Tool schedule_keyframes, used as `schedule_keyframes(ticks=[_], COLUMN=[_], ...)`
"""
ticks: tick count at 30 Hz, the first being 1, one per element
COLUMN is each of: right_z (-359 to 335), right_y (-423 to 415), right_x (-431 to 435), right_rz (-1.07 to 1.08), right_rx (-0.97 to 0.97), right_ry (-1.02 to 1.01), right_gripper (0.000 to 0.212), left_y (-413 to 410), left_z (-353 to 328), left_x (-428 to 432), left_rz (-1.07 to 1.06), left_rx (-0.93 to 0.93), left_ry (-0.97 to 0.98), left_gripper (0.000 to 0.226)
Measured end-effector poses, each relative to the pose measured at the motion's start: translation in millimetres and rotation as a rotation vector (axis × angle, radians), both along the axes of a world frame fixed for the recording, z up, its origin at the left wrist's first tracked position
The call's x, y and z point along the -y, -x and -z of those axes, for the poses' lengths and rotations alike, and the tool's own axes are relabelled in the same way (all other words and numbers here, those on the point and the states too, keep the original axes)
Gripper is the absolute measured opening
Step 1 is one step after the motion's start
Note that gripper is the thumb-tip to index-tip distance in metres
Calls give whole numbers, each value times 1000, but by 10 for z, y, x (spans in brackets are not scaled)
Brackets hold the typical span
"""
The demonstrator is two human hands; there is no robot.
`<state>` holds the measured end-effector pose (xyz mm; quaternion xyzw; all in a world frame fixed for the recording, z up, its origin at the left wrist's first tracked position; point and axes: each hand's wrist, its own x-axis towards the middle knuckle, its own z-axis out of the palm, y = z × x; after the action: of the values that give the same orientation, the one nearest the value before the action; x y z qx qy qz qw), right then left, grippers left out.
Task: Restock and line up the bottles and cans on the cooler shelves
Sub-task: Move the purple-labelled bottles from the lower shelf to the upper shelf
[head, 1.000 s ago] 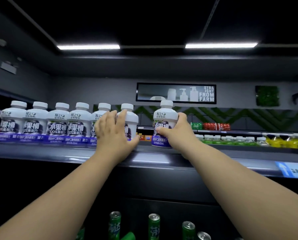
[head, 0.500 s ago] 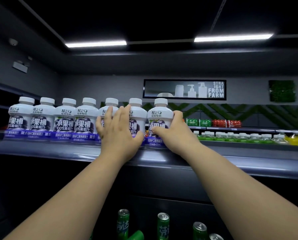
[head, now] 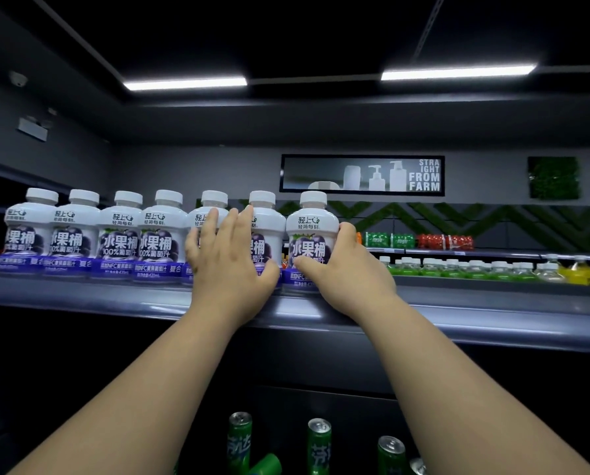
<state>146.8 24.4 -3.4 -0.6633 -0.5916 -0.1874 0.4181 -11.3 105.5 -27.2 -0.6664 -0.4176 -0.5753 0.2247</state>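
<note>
Both hands at the row of white bottles (head: 118,234) on the top shelf (head: 81,296).
Left hand (head: 228,269): fingers straight, slightly spread, laid flat against the fifth and sixth bottles. Right hand (head: 350,272): thumb across the label, fingers curled round the right side of the end bottle (head: 312,231). That bottle stands upright at the row's right end, just beside its neighbour. Green cans (head: 319,443) stand below the shelf.
</note>
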Motion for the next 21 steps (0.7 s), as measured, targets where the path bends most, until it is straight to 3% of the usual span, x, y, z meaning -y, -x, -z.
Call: schedule_keyframes(ticks=[11,14,17,21], right_z=[262,598,1174,1947], right_y=[62,-47,-300,-687], right_x=[126,340,560,972], right_rz=[248,255,191,111], right_rx=[177,344,518,538], right_ry=[-147,-49,-13,231], right_gripper=[70,72,74,81], left_y=[30,102,137,27], left_z=[139,507,984,1543], left_x=[144,276,460,886], left_rz=[81,71,-24,65], left_rx=[-40,-163,-413,-508], left_ry=[95,100,50,126], left_gripper=[81,76,87,88])
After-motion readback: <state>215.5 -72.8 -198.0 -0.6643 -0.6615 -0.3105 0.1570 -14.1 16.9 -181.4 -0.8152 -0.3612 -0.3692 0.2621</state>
